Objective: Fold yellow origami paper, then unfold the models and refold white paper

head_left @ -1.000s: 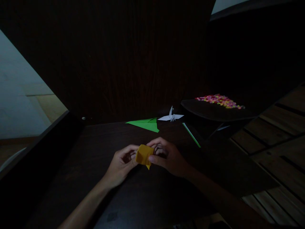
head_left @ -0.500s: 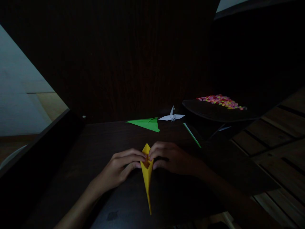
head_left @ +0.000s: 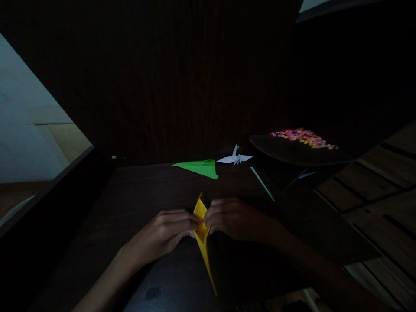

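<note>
A folded yellow paper (head_left: 203,249) stands over the dark desk, its middle spread into a hollow and a long thin point reaching toward me. My left hand (head_left: 173,227) pinches its left wall, with fingertips inside the hollow and the thumb outside. On the opposite wall, my right hand (head_left: 229,219) grips in the same way. Past the hands lie a green paper plane (head_left: 199,168) and a white origami crane (head_left: 235,159). Fingertips hide part of the yellow paper's inside.
A thin green-and-white strip (head_left: 262,183) lies right of my hands. Small pink, red and yellow pieces (head_left: 302,137) are heaped on a dark rounded shelf (head_left: 286,155) at the right. A dark raised side board (head_left: 48,190) borders the desk on the left.
The yellow paper's hollow has opened longer, and its near point has swung to the right. A thin tip now shows at its far end. Both hands have shifted slightly nearer to me.
</note>
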`<state>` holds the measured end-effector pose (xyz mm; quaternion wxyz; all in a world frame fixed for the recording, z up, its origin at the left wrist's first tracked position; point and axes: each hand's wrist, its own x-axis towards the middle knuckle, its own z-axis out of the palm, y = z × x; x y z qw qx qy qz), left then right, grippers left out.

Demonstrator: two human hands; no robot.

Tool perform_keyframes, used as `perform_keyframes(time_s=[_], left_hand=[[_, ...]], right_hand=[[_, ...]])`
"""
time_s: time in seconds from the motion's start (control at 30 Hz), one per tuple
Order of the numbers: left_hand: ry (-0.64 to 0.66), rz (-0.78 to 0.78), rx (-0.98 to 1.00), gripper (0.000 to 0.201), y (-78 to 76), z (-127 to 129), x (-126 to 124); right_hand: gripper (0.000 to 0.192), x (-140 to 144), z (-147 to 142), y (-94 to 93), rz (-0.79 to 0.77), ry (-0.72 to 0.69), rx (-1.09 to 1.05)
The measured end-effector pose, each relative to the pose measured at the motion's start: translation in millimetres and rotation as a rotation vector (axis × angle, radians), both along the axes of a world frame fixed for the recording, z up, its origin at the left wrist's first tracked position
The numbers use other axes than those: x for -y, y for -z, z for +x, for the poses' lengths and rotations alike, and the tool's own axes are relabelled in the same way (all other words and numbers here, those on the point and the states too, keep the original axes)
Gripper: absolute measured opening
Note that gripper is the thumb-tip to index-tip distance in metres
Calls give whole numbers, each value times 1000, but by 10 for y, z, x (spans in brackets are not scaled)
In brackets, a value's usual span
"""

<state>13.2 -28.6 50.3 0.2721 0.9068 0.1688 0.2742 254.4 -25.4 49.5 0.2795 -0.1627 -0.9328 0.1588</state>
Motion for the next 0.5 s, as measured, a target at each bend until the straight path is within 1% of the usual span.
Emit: perform_keyframes(time_s=[0.1,0.23,0.37,0.5], left_hand=[[-6,16,-30,25,17,1,-1],[-8,51,-33,26,33,-3,0],[12,55,-62,27,9,-7,11],[20,96,-81,25,-17,9,15]], right_hand=[[18,4,3,-4,29,-3,71],[19,21,9,-12,37,31,97],[18,30,23,12,62,52,144],[16,29,33,19,63,44,135]])
